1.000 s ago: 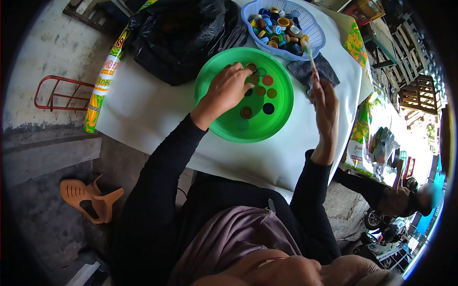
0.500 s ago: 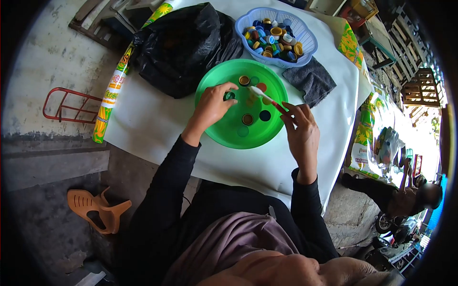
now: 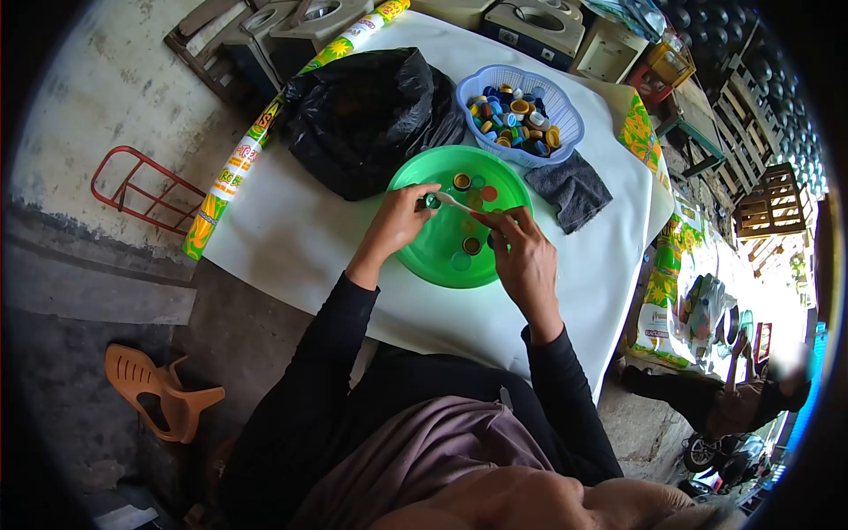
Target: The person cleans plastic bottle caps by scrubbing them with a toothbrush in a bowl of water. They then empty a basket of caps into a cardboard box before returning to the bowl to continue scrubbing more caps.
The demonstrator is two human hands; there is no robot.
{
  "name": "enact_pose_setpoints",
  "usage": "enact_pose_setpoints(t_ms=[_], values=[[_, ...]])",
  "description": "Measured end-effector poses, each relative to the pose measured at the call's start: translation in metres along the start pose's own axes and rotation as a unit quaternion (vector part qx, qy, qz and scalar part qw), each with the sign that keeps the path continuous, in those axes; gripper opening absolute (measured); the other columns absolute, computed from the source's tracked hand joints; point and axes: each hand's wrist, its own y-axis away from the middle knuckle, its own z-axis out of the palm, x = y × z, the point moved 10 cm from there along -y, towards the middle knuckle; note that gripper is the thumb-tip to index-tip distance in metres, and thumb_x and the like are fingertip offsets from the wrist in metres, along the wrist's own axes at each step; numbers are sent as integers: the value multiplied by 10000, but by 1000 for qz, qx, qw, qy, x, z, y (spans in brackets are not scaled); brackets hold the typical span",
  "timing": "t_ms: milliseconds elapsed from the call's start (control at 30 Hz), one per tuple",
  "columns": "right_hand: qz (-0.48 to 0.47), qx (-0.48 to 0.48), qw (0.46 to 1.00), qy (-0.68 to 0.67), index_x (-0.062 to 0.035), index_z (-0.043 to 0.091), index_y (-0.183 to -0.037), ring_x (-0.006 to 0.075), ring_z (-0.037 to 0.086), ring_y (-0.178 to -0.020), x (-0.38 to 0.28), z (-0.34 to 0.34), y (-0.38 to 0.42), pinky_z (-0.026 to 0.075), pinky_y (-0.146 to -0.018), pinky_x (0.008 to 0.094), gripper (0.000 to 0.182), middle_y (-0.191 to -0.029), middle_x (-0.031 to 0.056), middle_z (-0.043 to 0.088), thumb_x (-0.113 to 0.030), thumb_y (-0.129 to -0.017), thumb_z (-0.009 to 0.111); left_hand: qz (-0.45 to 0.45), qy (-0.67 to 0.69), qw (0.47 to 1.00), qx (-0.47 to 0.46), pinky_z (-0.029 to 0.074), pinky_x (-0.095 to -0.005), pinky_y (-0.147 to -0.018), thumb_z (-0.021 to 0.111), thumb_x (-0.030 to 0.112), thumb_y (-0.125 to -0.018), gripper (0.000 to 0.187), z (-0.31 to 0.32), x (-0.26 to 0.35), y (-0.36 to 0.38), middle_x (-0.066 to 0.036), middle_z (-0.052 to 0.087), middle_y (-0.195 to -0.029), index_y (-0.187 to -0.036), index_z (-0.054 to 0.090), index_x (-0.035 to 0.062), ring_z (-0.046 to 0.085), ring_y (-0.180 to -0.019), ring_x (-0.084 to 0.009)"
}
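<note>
My left hand (image 3: 397, 221) pinches a dark green bottle cap (image 3: 431, 201) over the left side of a green basin (image 3: 415, 256). Between the fingers of my right hand (image 3: 523, 256) is the red handle of a toothbrush (image 3: 455, 204), its white head right at the cap. Loose bottle caps lie in the basin, among them a gold-rimmed cap (image 3: 472, 246), a red cap (image 3: 488, 193) and a pale green cap (image 3: 460, 261). A light blue basket (image 3: 572, 97) heaped with caps of many colours stands behind the basin.
A black plastic bag (image 3: 362, 124) sits behind the basin to the left. A grey cloth (image 3: 572, 190) lies right of it on the white table covering (image 3: 291, 256). An orange chair (image 3: 163, 393) is at lower left, and another person (image 3: 729, 393) is at far right.
My right hand has moved left, bringing the toothbrush head from the middle of the basin to the cap in my left hand. The whole view has shifted slightly.
</note>
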Motion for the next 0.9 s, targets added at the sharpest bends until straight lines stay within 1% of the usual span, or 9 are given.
enact_pose_setpoints(t_ms=[100, 200, 300, 400, 467, 567, 700, 800, 900], values=[[-7, -70, 997, 35, -175, 758, -1048, 245, 674, -807, 5, 26, 8, 528, -622, 385, 256, -922, 28, 625, -63, -855, 633, 47, -10, 999, 17, 474, -274, -611, 679, -60, -863, 396, 6, -5, -1, -109, 678, -754, -1253, 652, 8, 590, -665, -73], [-19, -37, 999, 22, -190, 775, -1023, 236, 673, -801, 1, 19, 7, 526, -616, 379, 268, -915, 25, 629, -55, -847, 626, 7, 19, 999, -32, 519, -294, -656, 683, -64, -857, 387, 6, -2, -1, -143, 717, -838, -1238, 660, 5, 690, -748, -130], [-3, -38, 999, 25, -193, 787, -1011, 239, 673, -799, 4, 14, 5, 526, -615, 378, 285, -900, 33, 630, -46, -821, 633, 5, 3, 1000, -10, 556, -365, -733, 723, -41, -806, 362, 5, -7, 0, -207, 720, -986, -1164, 674, -20, 726, -835, -272], [-12, -12, 997, 74, -196, 791, -1019, 247, 672, -783, 11, 12, -5, 526, -624, 381, 283, -906, 38, 638, -52, -830, 636, 43, -16, 997, 60, 542, -336, -668, 746, -26, -821, 302, -5, -3, -1, -162, 719, -901, -1107, 646, -21, 720, -762, -224], [-37, -32, 991, 125, -199, 793, -1029, 254, 672, -780, 15, 27, -4, 530, -651, 381, 269, -944, 38, 656, -59, -849, 649, 66, -55, 994, 71, 542, -353, -671, 776, 8, -798, 299, -4, -2, -2, -161, 707, -875, -1043, 609, -22, 715, -759, -244], [-11, -92, 993, 75, -195, 788, -1041, 255, 666, -759, 18, 40, 0, 529, -647, 384, 278, -910, 41, 648, -55, -844, 650, 67, -72, 992, 74, 536, -374, -679, 805, 43, -759, 333, -3, -6, -7, -155, 683, -828, -986, 568, -14, 704, -758, -262], [32, 14, 999, -18, -190, 773, -1065, 272, 674, -749, 6, 5, -3, 520, -598, 392, 240, -901, 53, 636, -104, -888, 636, 68, -69, 992, 75, 518, -380, -691, 808, 52, -724, 345, 0, 1, -7, -131, 656, -798, -968, 568, 7, 680, -740, -261], [24, -15, 1000, 2, -155, 770, -1049, 271, 686, -779, 12, 19, 2, 526, -635, 383, 182, -940, 46, 661, -130, -889, 687, 82, -94, 989, 80, 508, -377, -695, 803, 24, -713, 340, 2, 1, -5, -113, 640, -796, -960, 570, 17, 662, -731, -259], [57, 14, 997, 47, -168, 771, -1053, 272, 686, -778, 17, 10, -3, 528, -651, 387, 195, -938, 46, 661, -121, -886, 681, 97, -87, 985, 112, 506, -375, -701, 808, 3, -705, 342, -3, 3, -2, -107, 643, -815, -954, 574, 19, 656, -735, -255]])
